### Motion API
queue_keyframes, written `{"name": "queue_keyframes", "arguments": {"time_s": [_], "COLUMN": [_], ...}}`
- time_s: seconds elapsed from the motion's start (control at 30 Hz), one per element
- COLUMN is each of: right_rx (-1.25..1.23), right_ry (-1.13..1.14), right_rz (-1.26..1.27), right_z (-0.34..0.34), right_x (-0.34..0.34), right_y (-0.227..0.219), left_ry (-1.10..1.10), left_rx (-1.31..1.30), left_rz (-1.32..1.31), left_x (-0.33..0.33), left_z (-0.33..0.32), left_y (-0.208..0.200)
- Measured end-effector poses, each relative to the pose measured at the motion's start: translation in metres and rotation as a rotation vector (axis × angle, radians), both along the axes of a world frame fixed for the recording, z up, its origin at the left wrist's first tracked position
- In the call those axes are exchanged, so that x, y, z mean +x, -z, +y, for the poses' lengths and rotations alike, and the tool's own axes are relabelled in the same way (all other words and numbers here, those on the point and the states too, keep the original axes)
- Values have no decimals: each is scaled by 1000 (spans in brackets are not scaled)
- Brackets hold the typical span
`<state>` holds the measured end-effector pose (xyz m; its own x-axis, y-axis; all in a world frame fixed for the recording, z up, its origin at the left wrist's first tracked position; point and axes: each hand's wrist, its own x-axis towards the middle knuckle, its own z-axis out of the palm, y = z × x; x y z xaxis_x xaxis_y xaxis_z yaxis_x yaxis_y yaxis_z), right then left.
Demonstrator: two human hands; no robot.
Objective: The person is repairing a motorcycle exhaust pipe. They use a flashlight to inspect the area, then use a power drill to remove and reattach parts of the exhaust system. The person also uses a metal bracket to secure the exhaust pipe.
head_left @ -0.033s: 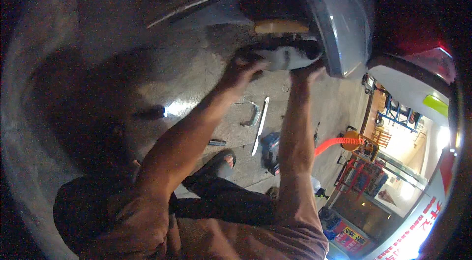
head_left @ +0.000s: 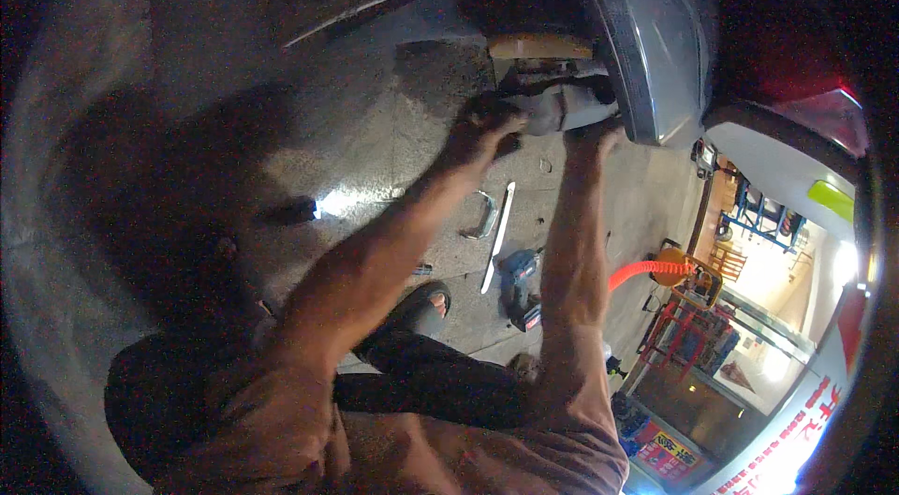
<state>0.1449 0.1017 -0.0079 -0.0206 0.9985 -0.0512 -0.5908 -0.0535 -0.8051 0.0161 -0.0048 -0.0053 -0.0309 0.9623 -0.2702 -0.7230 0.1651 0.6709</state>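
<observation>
A grey, rounded, tube-like part [head_left: 558, 109] with a dark band round its middle lies between my hands, below the grey bumper corner of a vehicle [head_left: 646, 55]. My left hand [head_left: 493, 120] is closed on its left end, the fingers dark in shadow. At the other end, my right hand [head_left: 596, 137] grips it from below, close to the bumper's lower edge; most of its fingers are hidden. Just behind the part shows a tan strip [head_left: 538, 47]. What exactly the grey part is cannot be made out.
On the concrete below my arms lie a long pale bar [head_left: 498, 237], a curved grey piece [head_left: 482, 217] and a blue cordless power tool [head_left: 518, 287]. A lit flashlight [head_left: 302, 210] rests left. To the right, an orange coiled hose [head_left: 646, 270] runs to a reel-like machine.
Both forearms have shifted slightly right, and the grey part with them. My hands keep their hold.
</observation>
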Motion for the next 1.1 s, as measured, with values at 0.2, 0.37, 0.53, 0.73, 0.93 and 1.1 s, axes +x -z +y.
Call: {"name": "queue_keyframes", "arguments": {"time_s": [0.2, 0.37, 0.53, 0.73, 0.93, 1.1], "right_rx": [-25, -19, 26, -69, -305, -584], "right_ry": [-92, -173, -276, -243, -35, 21], "right_rz": [-144, 18, 272, 327, 488, 343], "right_z": [-4, -10, -20, -27, -62, -126], "right_x": [39, 36, 18, 4, -18, -43], "right_y": [27, 55, 43, 28, 54, 102], "left_ry": [-226, -104, -93, -119, -67, -79], "left_rx": [169, -142, 85, 126, 140, 81], "left_rz": [-35, -137, -176, -102, -89, -219], "left_x": [27, 0, -20, -31, -32, -29], "left_z": [8, -15, -25, -10, -10, -6], "left_y": [22, 28, 13, 17, 30, 40]}}
